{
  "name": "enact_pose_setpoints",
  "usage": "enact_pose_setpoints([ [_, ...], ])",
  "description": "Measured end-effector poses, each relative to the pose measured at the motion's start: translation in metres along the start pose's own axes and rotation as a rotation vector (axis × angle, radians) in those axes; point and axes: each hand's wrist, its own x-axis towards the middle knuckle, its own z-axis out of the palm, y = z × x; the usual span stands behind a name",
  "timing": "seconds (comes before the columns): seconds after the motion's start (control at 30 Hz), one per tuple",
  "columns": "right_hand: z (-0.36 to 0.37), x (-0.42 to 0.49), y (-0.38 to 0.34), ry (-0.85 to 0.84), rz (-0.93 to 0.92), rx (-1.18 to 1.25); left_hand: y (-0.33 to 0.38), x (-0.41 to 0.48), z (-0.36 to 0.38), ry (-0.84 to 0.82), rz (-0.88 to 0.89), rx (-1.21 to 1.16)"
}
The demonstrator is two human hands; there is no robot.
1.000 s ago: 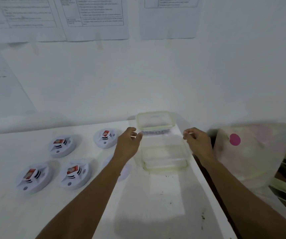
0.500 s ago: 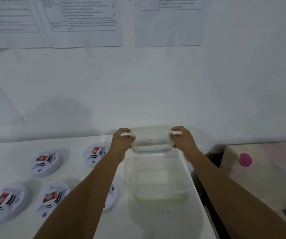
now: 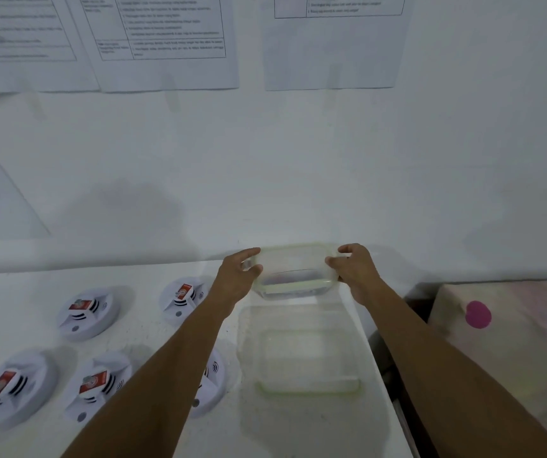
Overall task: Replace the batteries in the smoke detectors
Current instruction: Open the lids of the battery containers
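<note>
Now: your left hand (image 3: 235,282) and right hand (image 3: 356,272) hold clear container (image 3: 293,276) at opposite ends, fingers (image 3: 348,249) curled round rim, likely keeping it level; contents blurred. Smoke detectors (image 3: 88,312) lie left.

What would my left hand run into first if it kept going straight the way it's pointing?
The left hand grips the left end of the clear container, so that comes first. Pushed straight on, both would likely meet the white wall behind it, though the gap is hard to judge.
</note>
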Motion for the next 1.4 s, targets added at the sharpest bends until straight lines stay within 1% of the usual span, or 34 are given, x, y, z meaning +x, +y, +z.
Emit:
enact_pose_setpoints([
  [0.17, -0.002, -0.014, 0.0, 0.05, -0.095, -0.152, -0.001, -0.003, 0.0, 0.106, 0.092, 0.241],
  [0.23, -0.004, -0.022, 0.001, 0.048, -0.08, -0.171, -0.002, -0.004, 0.002, 0.143, 0.112, 0.269],
  [0.3, -0.003, -0.03, 0.003, 0.012, -0.023, -0.13, -0.002, -0.006, 0.004, 0.168, 0.119, 0.268],
  [0.4, 0.006, -0.034, 0.007, -0.061, 0.069, 0.014, -0.003, -0.009, 0.007, 0.193, 0.14, 0.27],
  [0.5, 0.015, -0.032, 0.004, -0.08, 0.118, 0.195, -0.002, -0.013, 0.006, 0.182, 0.152, 0.307],
  [0.57, 0.018, -0.031, -0.001, -0.112, 0.157, 0.251, -0.003, -0.013, 0.004, 0.161, 0.146, 0.342],
  [0.7, 0.02, -0.024, -0.006, -0.173, 0.229, 0.239, -0.002, -0.013, 0.002, 0.106, 0.114, 0.368],
  [0.97, 0.015, -0.018, -0.005, -0.228, 0.255, 0.248, 0.0, -0.008, 0.0, 0.053, 0.051, 0.381],
  [1.07, 0.017, -0.013, -0.004, -0.206, 0.223, 0.244, 0.002, -0.01, 0.003, 0.041, 0.047, 0.37],
  [1.23, 0.018, -0.01, -0.008, -0.078, 0.086, 0.052, 0.001, -0.011, 0.006, 0.052, 0.033, 0.352],
  [1.3, 0.014, -0.011, -0.01, -0.052, 0.046, -0.04, 0.006, -0.006, 0.004, 0.057, 0.022, 0.296],
  [1.4, 0.014, -0.012, -0.009, -0.036, -0.003, -0.045, 0.018, 0.011, 0.006, 0.002, -0.033, 0.216],
])
